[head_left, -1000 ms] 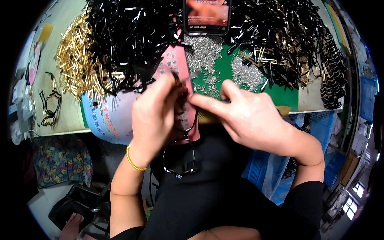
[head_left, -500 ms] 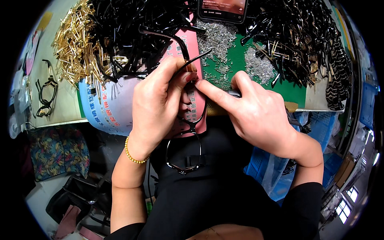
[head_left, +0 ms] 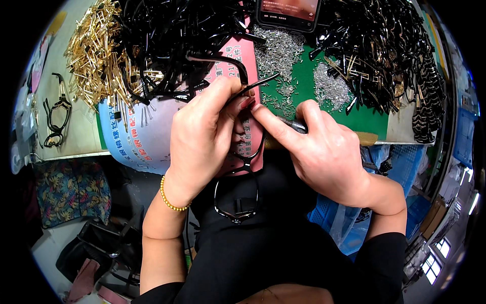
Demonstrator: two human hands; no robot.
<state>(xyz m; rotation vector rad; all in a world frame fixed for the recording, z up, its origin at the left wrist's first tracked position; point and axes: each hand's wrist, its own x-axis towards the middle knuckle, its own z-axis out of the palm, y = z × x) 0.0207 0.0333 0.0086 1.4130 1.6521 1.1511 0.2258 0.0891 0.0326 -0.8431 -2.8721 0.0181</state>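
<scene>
My left hand [head_left: 200, 131] is closed round a black eyeglass frame [head_left: 246, 163], which hangs on end in front of my dark clothing. A black temple arm [head_left: 266, 80] sticks out above my left fingers, and another curved one [head_left: 225, 59] rises behind it. My right hand [head_left: 329, 154] holds a dark, rod-shaped tool [head_left: 293, 124], mostly hidden by the fingers. Its stretched index fingertip meets my left fingertips near the frame's hinge end. Whatever lies between those fingertips is too small and covered to make out.
Black temple arms [head_left: 177, 38] and gold-coloured parts [head_left: 96, 61] lie heaped at the back left. More dark temples [head_left: 385, 55] fill the back right. Small silver screws [head_left: 281, 53] lie on the green mat [head_left: 304, 96], near a phone [head_left: 287, 14]. Finished-looking glasses [head_left: 59, 114] rest far left.
Both hands and the eyeglass frame have shifted slightly right and down in the picture. More of the dark tool now shows above my right index finger.
</scene>
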